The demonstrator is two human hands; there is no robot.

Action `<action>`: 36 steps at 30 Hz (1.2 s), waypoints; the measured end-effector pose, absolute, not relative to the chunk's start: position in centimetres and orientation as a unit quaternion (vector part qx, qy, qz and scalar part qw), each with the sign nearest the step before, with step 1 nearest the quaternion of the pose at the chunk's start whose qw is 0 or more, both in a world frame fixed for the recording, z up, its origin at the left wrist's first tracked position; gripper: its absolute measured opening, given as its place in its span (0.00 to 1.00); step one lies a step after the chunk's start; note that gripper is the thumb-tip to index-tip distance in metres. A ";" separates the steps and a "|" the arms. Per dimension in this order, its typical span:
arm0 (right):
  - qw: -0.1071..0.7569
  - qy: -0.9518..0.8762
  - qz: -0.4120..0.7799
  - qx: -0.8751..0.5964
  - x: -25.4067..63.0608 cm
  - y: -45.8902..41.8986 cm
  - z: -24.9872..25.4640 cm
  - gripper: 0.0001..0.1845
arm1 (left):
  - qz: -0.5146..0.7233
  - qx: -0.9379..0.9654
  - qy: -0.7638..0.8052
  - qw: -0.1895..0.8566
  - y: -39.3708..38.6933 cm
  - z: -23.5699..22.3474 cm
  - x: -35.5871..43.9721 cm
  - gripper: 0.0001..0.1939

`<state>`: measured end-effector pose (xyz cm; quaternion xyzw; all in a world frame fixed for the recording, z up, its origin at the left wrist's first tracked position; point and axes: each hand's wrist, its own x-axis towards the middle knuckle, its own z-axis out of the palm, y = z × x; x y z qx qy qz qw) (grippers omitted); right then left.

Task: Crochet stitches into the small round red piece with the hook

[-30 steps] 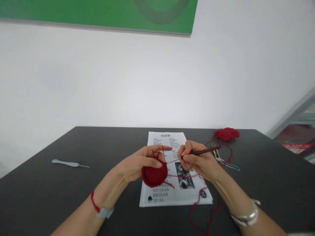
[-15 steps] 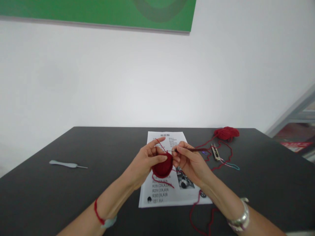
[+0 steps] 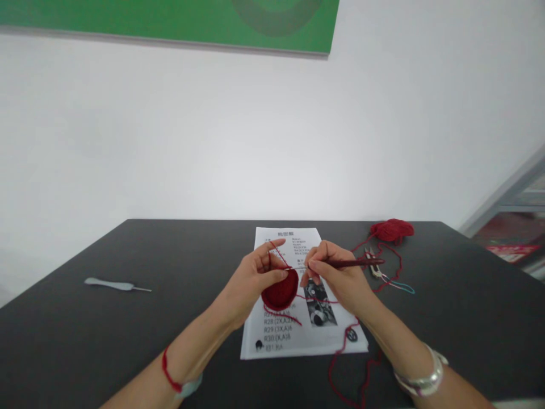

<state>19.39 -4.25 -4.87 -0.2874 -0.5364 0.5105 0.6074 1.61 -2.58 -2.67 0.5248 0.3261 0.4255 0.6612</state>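
Note:
A round, dark red crochet piece (image 3: 279,291) is pinched at its upper edge by my left hand (image 3: 255,274). Red yarn runs over that hand's raised index finger and down to the top edge of the piece. My right hand (image 3: 338,275) grips a crochet hook (image 3: 351,263) with a dark red handle, held like a pen. Its thin metal shaft points left and meets the top edge of the crochet piece; the exact stitch is too small to make out. A loose yarn tail hangs below the piece.
Beneath my hands lies a printed pattern sheet (image 3: 304,341) on the black table (image 3: 191,244). A grey-handled hook (image 3: 111,284) rests at left. On the right are a red yarn ball (image 3: 392,230), thread snips (image 3: 373,264) with a looped cord, and winding yarn.
My right hand and the hook have moved to the right, drawing the shaft out from the piece's edge. The crochet piece has tilted slightly; my left hand stays nearly still.

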 end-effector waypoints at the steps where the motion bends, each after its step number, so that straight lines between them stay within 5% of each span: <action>1: 0.606 -0.546 0.496 -0.297 19.4 -4.3 -4.8 0.10 | 0.425 0.526 0.328 0.659 -2.6 -2.7 1.6 0.32; 14: 0.566 -0.638 0.348 -0.388 19.1 -5.1 -4.9 0.08 | 0.445 0.531 0.364 0.622 -2.8 -2.9 1.9 0.30; 23: 0.508 -0.789 -0.002 -0.345 17.4 -5.6 -6.8 0.10 | 0.484 0.533 0.414 0.557 -2.8 -4.0 2.5 0.29; 31: 0.436 -0.874 -0.037 -0.213 18.8 -4.2 -6.6 0.09 | 0.362 0.430 0.337 0.755 -2.1 -3.2 1.4 0.31; 36: 0.397 -0.854 -0.191 -0.276 17.6 -4.9 -6.9 0.11 | 0.392 0.412 0.361 0.739 -2.0 -3.6 1.6 0.28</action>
